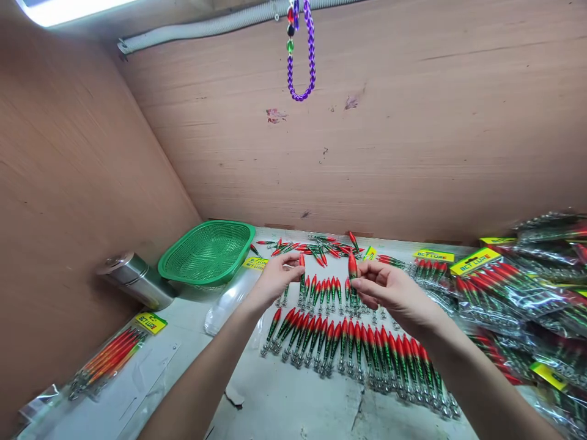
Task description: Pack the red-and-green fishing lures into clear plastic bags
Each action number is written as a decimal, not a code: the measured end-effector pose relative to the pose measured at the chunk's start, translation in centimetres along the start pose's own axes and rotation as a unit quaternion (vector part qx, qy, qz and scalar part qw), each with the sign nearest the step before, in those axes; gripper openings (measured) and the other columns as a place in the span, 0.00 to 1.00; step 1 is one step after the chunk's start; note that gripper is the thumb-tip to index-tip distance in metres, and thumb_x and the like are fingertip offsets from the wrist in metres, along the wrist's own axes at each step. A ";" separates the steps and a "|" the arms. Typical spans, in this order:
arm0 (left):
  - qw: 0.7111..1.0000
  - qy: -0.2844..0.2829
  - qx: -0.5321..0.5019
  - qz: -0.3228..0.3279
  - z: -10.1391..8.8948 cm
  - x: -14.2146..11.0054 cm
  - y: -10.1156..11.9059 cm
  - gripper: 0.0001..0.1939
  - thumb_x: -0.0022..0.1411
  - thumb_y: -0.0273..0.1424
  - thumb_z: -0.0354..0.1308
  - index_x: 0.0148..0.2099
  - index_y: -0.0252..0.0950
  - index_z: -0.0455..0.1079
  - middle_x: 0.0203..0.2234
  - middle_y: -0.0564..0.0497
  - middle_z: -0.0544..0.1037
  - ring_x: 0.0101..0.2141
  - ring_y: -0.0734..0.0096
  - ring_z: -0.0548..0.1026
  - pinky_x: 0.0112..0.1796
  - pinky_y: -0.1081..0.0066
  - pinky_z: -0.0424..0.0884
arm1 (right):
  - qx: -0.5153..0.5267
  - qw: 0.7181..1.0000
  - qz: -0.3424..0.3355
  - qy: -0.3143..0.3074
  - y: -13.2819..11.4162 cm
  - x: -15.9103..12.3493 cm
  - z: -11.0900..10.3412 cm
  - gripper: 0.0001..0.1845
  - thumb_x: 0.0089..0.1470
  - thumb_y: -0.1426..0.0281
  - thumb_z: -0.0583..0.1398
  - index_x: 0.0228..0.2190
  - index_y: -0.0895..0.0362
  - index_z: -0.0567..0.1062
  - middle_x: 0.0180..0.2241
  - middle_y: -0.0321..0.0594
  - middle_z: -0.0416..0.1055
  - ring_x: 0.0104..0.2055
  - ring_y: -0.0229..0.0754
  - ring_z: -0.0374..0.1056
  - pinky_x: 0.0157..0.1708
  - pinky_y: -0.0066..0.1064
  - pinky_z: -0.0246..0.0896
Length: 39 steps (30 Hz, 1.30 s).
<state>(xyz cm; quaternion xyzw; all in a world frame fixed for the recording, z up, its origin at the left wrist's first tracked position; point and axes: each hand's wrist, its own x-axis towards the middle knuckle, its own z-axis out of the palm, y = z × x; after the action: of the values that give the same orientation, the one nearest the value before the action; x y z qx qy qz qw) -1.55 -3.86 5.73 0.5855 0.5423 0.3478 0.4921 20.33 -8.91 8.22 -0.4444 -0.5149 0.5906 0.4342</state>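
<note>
My left hand point(280, 276) pinches a red and green fishing lure point(301, 275), held upright above the white tabletop. Another lure of the same kind point(353, 269) is gripped between the thumb and fingers of my right hand point(383, 284), its red end up. Below both hands a long slanting row of lures point(343, 345) lies side by side, red tips away from me and metal hooks towards me. Between the hands runs a shorter row of lures point(324, 290). Behind it is a loose heap of lures point(321, 247), pointing in different directions.
At the back left sit a green plastic basket point(206, 278) and a metal flask point(135, 281). Clear bags point(236, 296) lie beside the basket. Packaged orange lures point(112, 354) are at left; piled packs point(499, 281) fill the right. Purple beads point(312, 55) hang overhead.
</note>
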 end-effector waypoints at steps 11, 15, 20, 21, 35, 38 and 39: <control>0.942 0.051 0.328 -0.044 1.4 4.6 -5.2 0.16 0.62 0.36 0.55 0.49 0.34 0.67 0.45 0.46 0.72 0.43 0.65 0.72 0.43 0.57 0.71 | -0.103 0.972 0.037 0.207 3.0 -4.1 -7.9 0.28 0.29 0.52 0.69 0.27 0.56 0.67 0.19 0.29 0.61 0.17 0.29 0.54 0.16 0.25 0.47; 0.919 0.061 0.390 0.008 1.7 3.3 -4.2 0.13 0.61 0.33 0.54 0.45 0.32 0.70 0.41 0.44 0.74 0.42 0.61 0.73 0.44 0.58 0.68 | -0.153 0.951 0.055 0.264 3.9 -5.0 -10.6 0.24 0.31 0.54 0.68 0.25 0.55 0.66 0.17 0.28 0.60 0.17 0.30 0.54 0.17 0.25 0.48; 0.911 0.046 0.400 0.088 1.6 -0.5 -3.5 0.15 0.60 0.35 0.49 0.45 0.36 0.70 0.39 0.46 0.75 0.37 0.64 0.75 0.39 0.67 0.68 | -0.208 0.932 0.130 0.267 6.6 -7.8 -11.7 0.18 0.33 0.59 0.64 0.24 0.55 0.66 0.15 0.28 0.61 0.15 0.32 0.55 0.15 0.25 0.45; 0.911 0.042 0.397 0.100 1.3 -1.3 -3.7 0.16 0.60 0.36 0.48 0.45 0.36 0.70 0.38 0.46 0.75 0.36 0.64 0.75 0.38 0.67 0.68 | -0.221 0.927 0.149 0.265 7.3 -8.6 -11.6 0.16 0.32 0.61 0.63 0.23 0.55 0.66 0.14 0.28 0.61 0.15 0.32 0.56 0.15 0.25 0.46; 0.889 0.058 0.429 0.153 0.5 -2.9 -4.8 0.19 0.59 0.40 0.45 0.42 0.36 0.72 0.36 0.46 0.77 0.35 0.61 0.76 0.35 0.66 0.70 | -0.459 0.836 0.164 0.250 12.1 -11.8 -11.6 0.07 0.43 0.66 0.56 0.18 0.54 0.65 0.15 0.34 0.67 0.18 0.39 0.63 0.20 0.29 0.53; 0.884 0.055 0.439 0.152 0.5 -3.0 -5.0 0.19 0.59 0.40 0.44 0.43 0.36 0.72 0.36 0.47 0.76 0.35 0.61 0.76 0.34 0.66 0.70 | -0.525 0.803 0.121 0.255 11.4 -12.2 -12.6 0.08 0.49 0.66 0.53 0.23 0.55 0.68 0.21 0.38 0.70 0.23 0.42 0.67 0.24 0.31 0.56; 0.883 0.054 0.441 0.150 0.4 -3.1 -5.1 0.20 0.60 0.40 0.44 0.43 0.36 0.72 0.37 0.47 0.76 0.36 0.61 0.76 0.34 0.66 0.70 | -0.546 0.791 0.101 0.254 11.2 -12.4 -12.9 0.07 0.49 0.67 0.52 0.26 0.55 0.69 0.25 0.40 0.71 0.26 0.43 0.68 0.25 0.31 0.57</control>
<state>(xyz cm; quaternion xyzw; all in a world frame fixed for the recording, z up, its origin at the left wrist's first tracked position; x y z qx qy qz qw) -3.16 -7.36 1.14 0.7965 0.5714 0.1736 0.0951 35.06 -19.08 -2.96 -0.7914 -0.5748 0.1171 0.1719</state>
